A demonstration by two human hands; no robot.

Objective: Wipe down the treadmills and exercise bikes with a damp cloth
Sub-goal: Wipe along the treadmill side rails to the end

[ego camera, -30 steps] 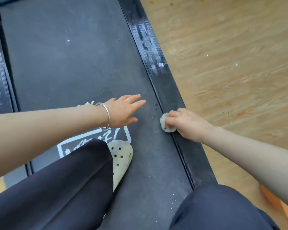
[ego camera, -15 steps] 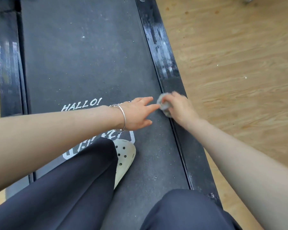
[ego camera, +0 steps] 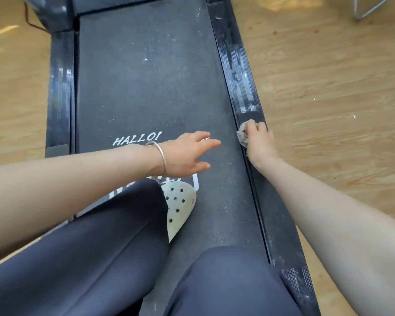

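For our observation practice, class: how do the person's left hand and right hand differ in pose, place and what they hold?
The left hand is open and holds nothing; the right hand grips a crumpled cloth. The left hand is over the treadmill belt; the right hand is on the right side rail. The left hand's wrist wears a bangle; the right hand's is bare. Both reach forward.

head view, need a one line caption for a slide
Right hand grips a cloth on the treadmill's side rail; left hand open over the belt.
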